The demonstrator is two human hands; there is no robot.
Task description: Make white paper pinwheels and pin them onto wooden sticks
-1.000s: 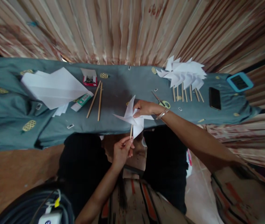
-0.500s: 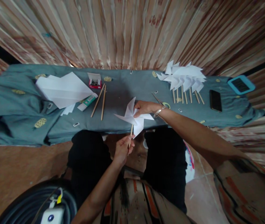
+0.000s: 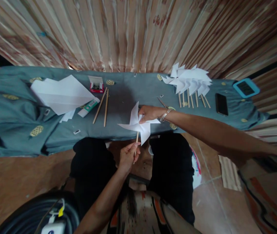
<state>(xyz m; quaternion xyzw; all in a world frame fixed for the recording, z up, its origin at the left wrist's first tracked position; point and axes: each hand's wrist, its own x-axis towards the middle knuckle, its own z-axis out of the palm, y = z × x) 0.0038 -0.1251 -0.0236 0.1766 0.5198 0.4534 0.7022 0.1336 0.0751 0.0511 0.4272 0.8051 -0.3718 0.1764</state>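
A white paper pinwheel (image 3: 135, 125) on a thin wooden stick (image 3: 137, 138) is held over the front edge of the cloth-covered table. My left hand (image 3: 128, 156) is closed around the lower part of that stick, just below the table edge. Bent over the pinwheel from the right, my right hand (image 3: 150, 113) grips the paper near its middle, with the thumb on the centre; its other fingertips are partly hidden. Scissors (image 3: 163, 102) lie just beyond my right wrist, partly covered by it.
White paper sheets (image 3: 60, 94), a glue box (image 3: 89, 107), an open red box of small pins (image 3: 96, 85) and two sticks (image 3: 106, 107) lie left. Several finished pinwheels (image 3: 192, 79), a phone (image 3: 221, 104) and a blue-framed device (image 3: 246, 87) lie right. A corrugated wall (image 3: 119, 35) stands behind.
My view has turned slightly, so the table things sit a little further left. The pinwheel's blades have tilted to face me more. Both hands keep their hold.
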